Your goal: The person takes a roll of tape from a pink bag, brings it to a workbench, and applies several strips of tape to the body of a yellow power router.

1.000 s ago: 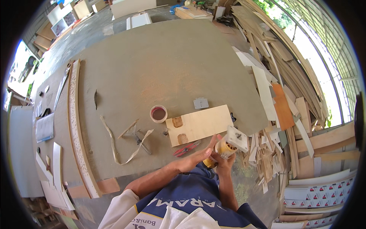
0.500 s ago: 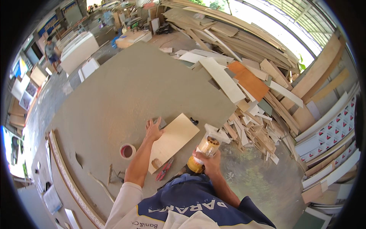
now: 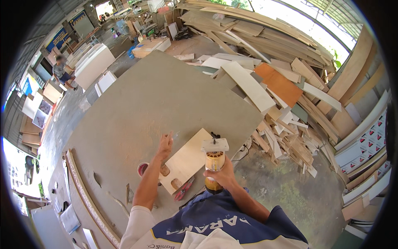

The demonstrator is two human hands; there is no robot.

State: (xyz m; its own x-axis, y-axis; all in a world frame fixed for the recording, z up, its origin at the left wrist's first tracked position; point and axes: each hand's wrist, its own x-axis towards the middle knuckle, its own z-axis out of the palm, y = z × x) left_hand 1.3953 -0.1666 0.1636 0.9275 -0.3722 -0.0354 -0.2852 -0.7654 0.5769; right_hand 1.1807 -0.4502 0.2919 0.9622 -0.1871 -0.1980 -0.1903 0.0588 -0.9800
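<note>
- Head view: pale lettering runs across the dark blue shirt (image 3: 207, 222); small red printed marks repeat along a white sheet (image 3: 367, 143) at far right.
- The right hand (image 3: 224, 172) grips the yellow power tool (image 3: 214, 162) around its body, base plate up, at the board's right side.
- The board (image 3: 188, 153) lies on the bench (image 3: 166, 95), between both hands.
- The left hand (image 3: 165, 146) is just beside the board; whether it holds anything, I cannot tell.
- Red pliers (image 3: 183, 189) lie near the board's lower edge.
</note>
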